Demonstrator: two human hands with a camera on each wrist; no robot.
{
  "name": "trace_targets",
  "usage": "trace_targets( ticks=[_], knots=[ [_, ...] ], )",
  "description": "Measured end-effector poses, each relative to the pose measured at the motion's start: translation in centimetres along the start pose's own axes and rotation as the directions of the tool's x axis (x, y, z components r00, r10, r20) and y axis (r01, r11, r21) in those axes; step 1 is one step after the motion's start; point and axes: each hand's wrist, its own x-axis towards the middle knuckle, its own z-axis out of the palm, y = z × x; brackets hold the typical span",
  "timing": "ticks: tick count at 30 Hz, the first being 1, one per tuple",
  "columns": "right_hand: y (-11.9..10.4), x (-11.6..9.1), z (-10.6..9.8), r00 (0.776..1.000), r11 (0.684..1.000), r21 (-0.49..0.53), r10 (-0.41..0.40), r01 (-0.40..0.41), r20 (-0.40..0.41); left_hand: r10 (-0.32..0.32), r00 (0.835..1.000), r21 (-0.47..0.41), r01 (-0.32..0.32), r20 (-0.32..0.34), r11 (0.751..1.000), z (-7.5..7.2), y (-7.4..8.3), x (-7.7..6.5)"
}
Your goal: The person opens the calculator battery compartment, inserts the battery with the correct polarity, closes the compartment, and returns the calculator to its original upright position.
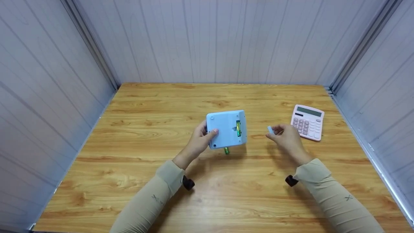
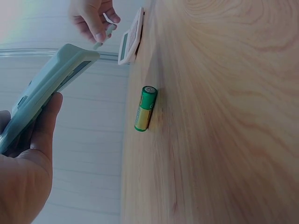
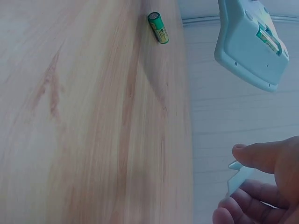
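You had your left hand [image 1: 198, 138] closed around the left side of the blue calculator [image 1: 223, 129], thumb on its back and fingers behind on the other face, so its back was turned toward you. Your right hand [image 1: 288, 138] pinched a small light-blue cover [image 1: 270, 129] between thumb and fingers, apart from the calculator. From there, a sharp tilt of the left wrist could have let the 1 inserted battery [image 1: 238, 128] slip out, since its compartment was uncovered; a slack pinch might have dropped the cover, it being small and thin; and a nudge could have sent the loose battery [image 2: 146, 108] rolling, because it lay on its side with nothing braced against it. The blue calculator was directly in the left grip, held off the surface [image 1: 145, 136], with its compartment on the side away from that thumb and toward your right hand. The loose battery lay beneath the calculator, partly hidden by it in the head view, about midway between the surface's left and right edges and well in from the near edge. Farther out, a pink calculator [image 1: 307, 123] lay keys up near the right edge, toward the far right corner, just beyond your right hand.
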Motion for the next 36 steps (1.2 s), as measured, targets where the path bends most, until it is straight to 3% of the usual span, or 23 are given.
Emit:
trace_targets(
  ticks=[26,36],
  knots=[
    [-0.8,-0.2,0.2,1.0,0.997,0.079,-0.002,0.004,-0.017,-0.003,1.0,-0.005,0.003,0.0,1.0,-0.1,-0.1,-0.1],
    [-1.4,-0.1,0.6,0.995,0.991,0.101,-0.076,0.083,-0.071,0.01,1.0,-0.023,-0.009,0.016,1.0,0.1,-0.3,-0.1]
  ],
)
